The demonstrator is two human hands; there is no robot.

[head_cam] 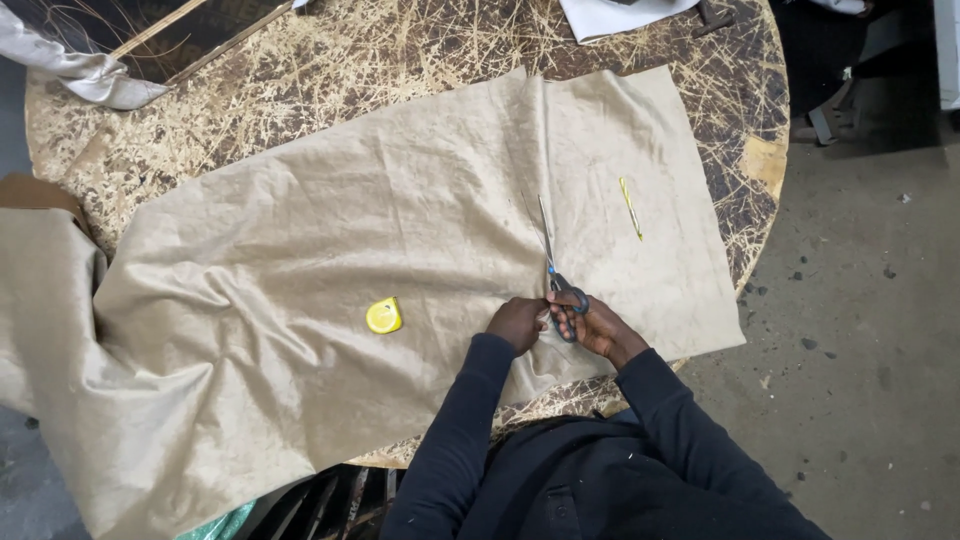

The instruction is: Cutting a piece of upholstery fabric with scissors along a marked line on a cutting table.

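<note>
A large beige cloth point(380, 230) lies spread over a round, scratched brown table point(340, 60). My right hand point(588, 325) grips the dark handles of a pair of scissors point(553, 262), whose blades point away from me along a line in the cloth. My left hand point(516, 322) rests closed on the cloth just left of the scissors, pinching the fabric near the cut. A small yellow tape measure point(384, 316) sits on the cloth to the left of my hands. A thin yellow stick, perhaps chalk or a pencil point(630, 208), lies on the cloth to the right.
The cloth hangs off the table's left and front edges point(60, 330). White fabric point(620, 15) lies at the far edge and a pale cloth point(90, 75) at the far left. Grey concrete floor point(860, 330) is to the right.
</note>
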